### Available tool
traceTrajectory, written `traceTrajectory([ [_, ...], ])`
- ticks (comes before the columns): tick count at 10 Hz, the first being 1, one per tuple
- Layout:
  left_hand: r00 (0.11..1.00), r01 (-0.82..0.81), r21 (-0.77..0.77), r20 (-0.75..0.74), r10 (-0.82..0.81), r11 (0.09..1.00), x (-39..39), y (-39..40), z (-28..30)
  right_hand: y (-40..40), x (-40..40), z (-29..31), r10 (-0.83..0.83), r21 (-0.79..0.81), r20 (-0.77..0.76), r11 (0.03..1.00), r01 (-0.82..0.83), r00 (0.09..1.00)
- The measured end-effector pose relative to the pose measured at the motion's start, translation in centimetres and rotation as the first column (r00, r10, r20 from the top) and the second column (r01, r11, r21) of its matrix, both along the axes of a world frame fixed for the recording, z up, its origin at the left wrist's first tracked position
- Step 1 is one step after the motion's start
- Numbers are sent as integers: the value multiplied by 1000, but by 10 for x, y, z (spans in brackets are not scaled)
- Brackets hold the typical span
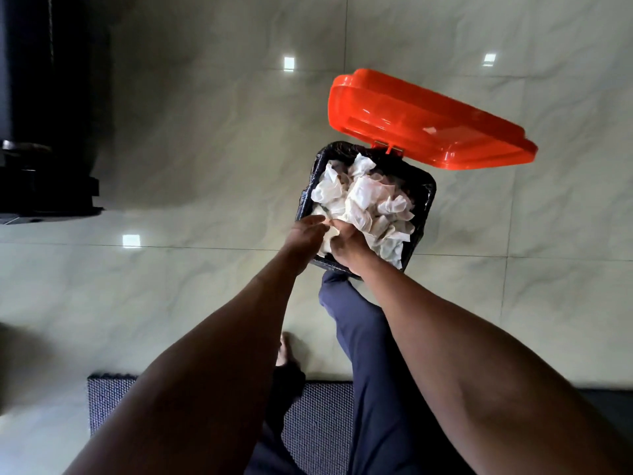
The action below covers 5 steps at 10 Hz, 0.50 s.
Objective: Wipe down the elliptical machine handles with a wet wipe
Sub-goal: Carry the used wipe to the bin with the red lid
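A black-lined pedal bin (426,197) stands on the floor with its orange lid (421,121) raised. It is heaped with crumpled white used wipes (370,197). Over the bin's near rim, both my hands hold one white wet wipe (328,236) between them. My left hand (305,232) pinches its left side with fingertips and thumb. My right hand (349,250) has its fingers curled around the wipe's right side. The wipe touches the heap below it. No elliptical handles are in view.
My right leg in dark blue trousers (356,323) reaches to the bin's base; the foot is hidden. A dark machine base (41,138) stands at the far left. A grey textured mat (318,423) lies under me on the glossy tiled floor (205,166).
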<state>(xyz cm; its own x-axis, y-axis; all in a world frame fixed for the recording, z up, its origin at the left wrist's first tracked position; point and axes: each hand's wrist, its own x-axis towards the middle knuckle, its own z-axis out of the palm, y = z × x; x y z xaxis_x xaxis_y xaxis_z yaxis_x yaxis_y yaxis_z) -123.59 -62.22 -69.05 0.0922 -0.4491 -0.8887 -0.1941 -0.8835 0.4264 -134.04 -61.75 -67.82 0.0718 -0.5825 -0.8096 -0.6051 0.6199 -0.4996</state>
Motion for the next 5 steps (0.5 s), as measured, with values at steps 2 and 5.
traceTrajectory([
  [2,1000,3,-125,-13,-4,992,-1,11,71,29,-15,64,-147,-99,-53,985,142,988],
  [5,988,126,-475,-20,-154,871,-2,51,262,70,-25,254,-374,-383,-9,858,342,927],
])
